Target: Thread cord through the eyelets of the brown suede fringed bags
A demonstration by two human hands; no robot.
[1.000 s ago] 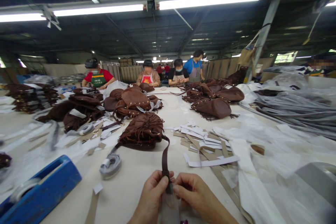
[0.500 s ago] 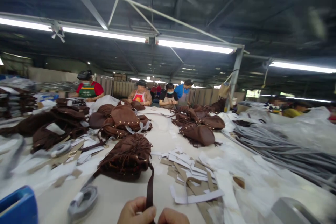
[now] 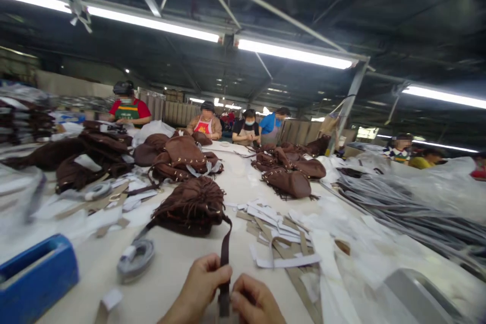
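A brown fringed suede bag [image 3: 193,206] lies on the pale table [image 3: 178,263] just ahead of me. Its dark brown strap [image 3: 226,248] runs from the bag down to my hands at the bottom edge. My left hand [image 3: 199,286] pinches the strap between thumb and fingers. My right hand [image 3: 253,301] is closed on the strap's lower end, right beside the left. Both hands are partly cut off by the frame's bottom edge.
A blue tape dispenser [image 3: 36,276] sits at the lower left, a grey tape roll [image 3: 135,258] near the bag. White and tan paper strips [image 3: 281,243] litter the right. More brown bags [image 3: 288,179] pile further back, clear plastic sheets [image 3: 398,212] at right. Several workers [image 3: 205,121] sit at the far end.
The camera tilted up and then partly back down, so my hands dropped to the bottom edge and rose again. They keep hold of the strap throughout.
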